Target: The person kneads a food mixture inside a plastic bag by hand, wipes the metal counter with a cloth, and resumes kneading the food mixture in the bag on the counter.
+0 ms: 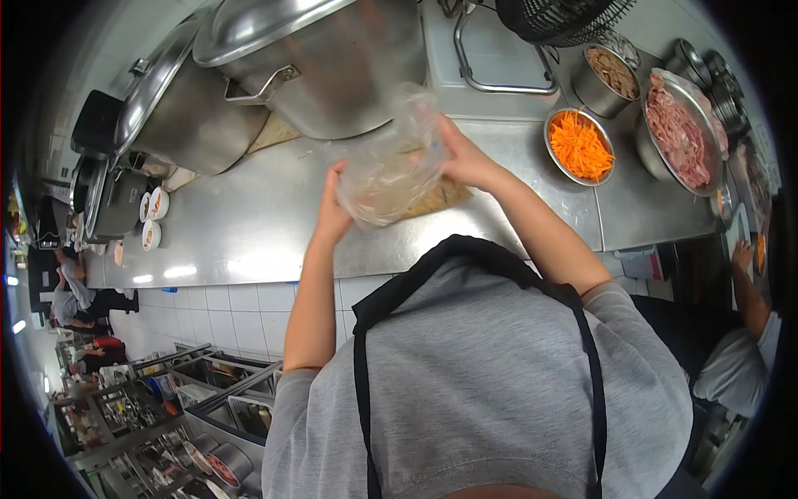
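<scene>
A clear plastic bag (386, 187) with yellowish-brown food low in it is held up over the steel counter (249, 224). My left hand (334, 206) grips the bag's left side, thumb uppermost. On the bag's right side my right hand (467, 155) has its fingers closed on the plastic, partly behind it. Just beyond the bag stands a large lidded steel pot (341, 83). What exactly the bag contains is blurred by the plastic.
Shredded carrot fills a steel bowl (580, 148) to the right, near a pot of brown meat (613, 73) and a big bowl of raw meat (682, 133). Small white bowls (152, 234) sit far left. A co-worker's arm (748, 287) shows at far right.
</scene>
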Motion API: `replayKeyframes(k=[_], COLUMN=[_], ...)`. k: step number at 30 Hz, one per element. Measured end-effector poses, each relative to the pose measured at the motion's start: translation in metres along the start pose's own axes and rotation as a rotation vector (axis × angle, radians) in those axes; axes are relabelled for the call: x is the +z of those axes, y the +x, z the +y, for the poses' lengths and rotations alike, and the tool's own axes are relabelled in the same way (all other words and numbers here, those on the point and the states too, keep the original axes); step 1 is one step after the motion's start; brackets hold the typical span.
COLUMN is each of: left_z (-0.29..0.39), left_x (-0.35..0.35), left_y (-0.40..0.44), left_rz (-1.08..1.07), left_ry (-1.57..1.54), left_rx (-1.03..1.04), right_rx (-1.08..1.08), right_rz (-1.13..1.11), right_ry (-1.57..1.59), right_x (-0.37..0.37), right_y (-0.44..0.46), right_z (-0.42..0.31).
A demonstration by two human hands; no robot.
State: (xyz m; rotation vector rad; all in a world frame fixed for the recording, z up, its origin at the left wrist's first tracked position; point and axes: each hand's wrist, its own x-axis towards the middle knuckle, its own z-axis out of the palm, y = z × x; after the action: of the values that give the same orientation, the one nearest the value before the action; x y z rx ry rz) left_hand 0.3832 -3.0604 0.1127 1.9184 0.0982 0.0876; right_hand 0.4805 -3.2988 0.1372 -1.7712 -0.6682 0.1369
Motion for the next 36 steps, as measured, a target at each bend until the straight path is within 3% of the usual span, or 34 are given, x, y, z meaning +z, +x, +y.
replayKeyframes(k=[3, 4, 5, 6, 9, 10, 12, 15, 18, 20, 21, 24, 25, 27, 31, 33, 35, 36], left_z=[-0.005, -0.001, 0.009, 0.02, 0.042, 0.043, 0.046, 0.082, 0.064, 0.061, 0.058, 0.042, 0.047, 0.058, 0.058, 0.097, 0.109, 0.11], left_x=[0.021, 0.025, 0.027, 0.027, 0.027, 0.029, 0.028, 0.027, 0.035, 0.031, 0.028, 0.021, 0.022, 0.029, 0.04, 0.036, 0.033, 0.032], left_y=[-0.012, -0.015, -0.017, -0.017, 0.004, 0.013, 0.028, 0.033, 0.036, 0.033, 0.029, 0.013, 0.01, 0.004, 0.011, 0.021, 0.039, 0.046], left_rz=[0.027, 0.03, 0.087, 0.139, 0.022, 0.02, -0.174, -0.018, 0.096, 0.035, -0.017, -0.178, -0.179, -0.094, 0.104, -0.089, -0.122, -0.155], left_ry=[-0.218, -0.218, 0.001, 0.221, 0.258, 0.255, 0.023, 0.255, 0.191, 0.098, 0.006, -0.04, -0.039, 0.164, 0.199, 0.302, 0.457, 0.614], left_rx=[0.028, 0.022, 0.12, 0.219, 0.307, 0.309, 0.044, 0.156, 0.258, 0.217, 0.171, 0.08, 0.08, 0.166, 0.302, -0.21, -0.284, -0.358], right_rx=[-0.059, 0.081, 0.218, 0.217, 0.276, 0.229, 0.182, 0.0, -0.032, -0.096, 0.001, -0.005, 0.139, 0.137, 0.077, 0.027, -0.03, 0.068], right_rz=[0.012, -0.074, -0.155, -0.152, -0.027, -0.02, -0.01, -0.016, -0.117, -0.253, -0.351, -0.301, -0.291, -0.266, -0.154, -0.073, 0.002, -0.062], right_ry=[0.104, 0.1, 0.094, 0.094, 0.323, 0.325, 0.325, 0.165, 0.214, -0.227, -0.16, -0.205, -0.105, -0.148, -0.212, -0.267, -0.32, -0.297], right_x=[-0.016, -0.022, -0.026, -0.027, -0.022, -0.023, -0.022, -0.026, -0.046, -0.063, -0.068, -0.066, -0.062, -0.057, -0.045, -0.038, -0.033, -0.037], right_y=[0.001, 0.004, 0.007, 0.012, 0.024, 0.027, 0.035, 0.039, 0.03, 0.007, 0.006, -0.019, -0.026, -0.031, -0.034, -0.033, -0.029, -0.025], right_z=[-0.028, -0.036, -0.039, -0.038, -0.045, -0.058, -0.077, -0.086, -0.08, -0.074, -0.034, 0.024, 0.017, 0.021, 0.039, 0.035, 0.017, 0.001])
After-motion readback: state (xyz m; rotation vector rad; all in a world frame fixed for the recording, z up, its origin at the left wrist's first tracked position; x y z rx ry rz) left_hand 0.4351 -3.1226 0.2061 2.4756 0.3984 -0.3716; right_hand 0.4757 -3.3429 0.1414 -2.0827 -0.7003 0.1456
